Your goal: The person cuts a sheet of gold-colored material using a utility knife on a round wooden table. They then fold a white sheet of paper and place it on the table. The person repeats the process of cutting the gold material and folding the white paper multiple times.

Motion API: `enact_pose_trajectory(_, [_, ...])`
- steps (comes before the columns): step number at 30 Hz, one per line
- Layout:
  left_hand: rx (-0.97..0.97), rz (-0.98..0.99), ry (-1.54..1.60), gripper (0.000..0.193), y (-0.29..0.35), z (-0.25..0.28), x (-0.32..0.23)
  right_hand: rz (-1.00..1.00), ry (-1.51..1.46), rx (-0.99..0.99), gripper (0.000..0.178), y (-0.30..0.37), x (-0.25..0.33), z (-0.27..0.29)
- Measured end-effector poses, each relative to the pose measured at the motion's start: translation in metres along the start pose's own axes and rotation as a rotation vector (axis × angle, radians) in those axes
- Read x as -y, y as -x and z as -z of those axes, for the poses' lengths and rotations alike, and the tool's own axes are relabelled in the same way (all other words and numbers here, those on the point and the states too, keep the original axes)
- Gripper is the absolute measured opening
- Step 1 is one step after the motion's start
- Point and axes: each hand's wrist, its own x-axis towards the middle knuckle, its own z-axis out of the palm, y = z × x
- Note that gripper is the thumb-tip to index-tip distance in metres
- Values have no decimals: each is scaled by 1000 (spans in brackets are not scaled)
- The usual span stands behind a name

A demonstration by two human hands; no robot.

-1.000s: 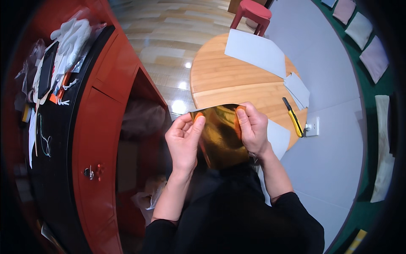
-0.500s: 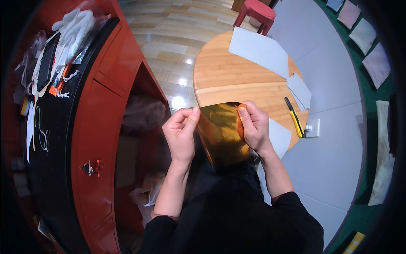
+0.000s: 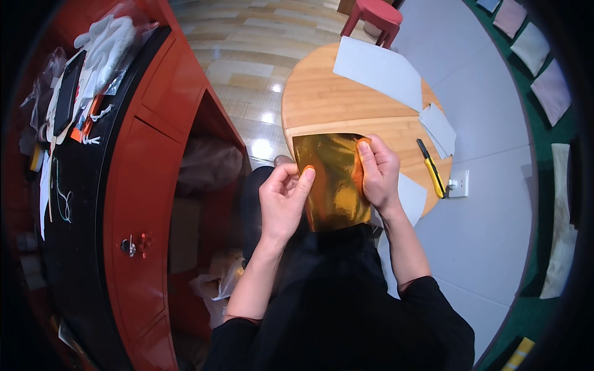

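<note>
A shiny gold foil sheet (image 3: 334, 185) is stretched between my two hands above my lap, at the near edge of the round wooden table (image 3: 315, 93). My left hand (image 3: 286, 195) pinches its left edge, thumb on the front face. My right hand (image 3: 378, 170) grips the upper right edge, also thumb in front. The fingers behind the sheet are partly hidden. To the right of my right hand, a yellow utility knife (image 3: 433, 170) lies on the table, beside a white sheet (image 3: 409, 199) partly covered by my arm.
A large white sheet (image 3: 380, 71) and smaller white pieces (image 3: 438, 127) lie on the table. A red stool (image 3: 374, 18) stands beyond it. On the left is a red cabinet (image 3: 142, 198) with a black top holding gloves (image 3: 108, 46) and a phone (image 3: 69, 93). A socket (image 3: 458, 184) is on the right wall.
The gold sheet has come up and turned more face-on. My left hand has slid down its left edge and moved right; my right hand has risen slightly, still gripping.
</note>
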Motion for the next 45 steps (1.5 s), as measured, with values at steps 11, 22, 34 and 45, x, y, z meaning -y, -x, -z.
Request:
enact_pose_trajectory(11, [-83,-58,-24,10,3,10,-3,40,2,-30,19,-2,-4,-4])
enact_pose_trajectory(22, [89,183,-19,13,9,3,-10,-7,-48,-12,21,-20,-26,-3])
enact_pose_trajectory(34, [84,199,-34,17,-1,9,-17,-62,-139,61,35,-39,-16,3])
enact_pose_trajectory(45, [-71,30,-84,17,-15,5,-27,-355,-328,413,50,-9,1,-9])
